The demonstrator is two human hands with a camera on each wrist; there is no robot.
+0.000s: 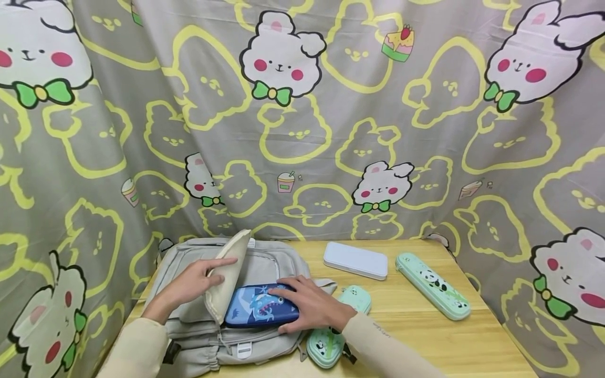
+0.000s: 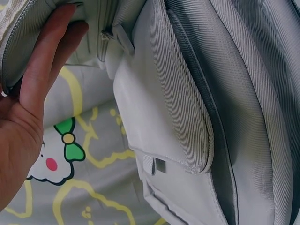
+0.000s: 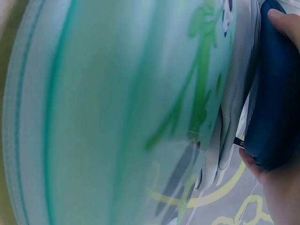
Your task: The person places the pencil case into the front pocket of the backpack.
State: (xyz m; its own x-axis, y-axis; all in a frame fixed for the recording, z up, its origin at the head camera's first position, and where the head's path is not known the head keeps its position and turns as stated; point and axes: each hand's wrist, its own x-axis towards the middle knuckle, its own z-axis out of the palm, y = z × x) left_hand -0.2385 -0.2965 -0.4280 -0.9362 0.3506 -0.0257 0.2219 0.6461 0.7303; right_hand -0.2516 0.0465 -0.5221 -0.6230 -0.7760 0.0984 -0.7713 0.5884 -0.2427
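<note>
Blue case (image 1: 250, 310), shark-like print upward, lies at the open front compartment of the grey backpack (image 1: 189, 331); depth of insertion cannot be told. Right hand (image 1: 314, 304) grasps its 3 o'clock end. At its 10 o'clock, left hand (image 1: 194, 283) grips the raised cream-lined flap (image 1: 238, 252). Outward, on the tabletop (image 1: 402, 336): panda-print green case (image 1: 326, 349) at 4 o'clock, partly under the right forearm; pale case (image 1: 355, 260), 2 o'clock; second green case (image 1: 432, 286), 3 o'clock.

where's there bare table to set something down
Free: table between the white case, left green case and right green case; also nearer, between the right sleeve and right green case. Crowded: left side, around bag, blue case, left hand, right hand.
</note>
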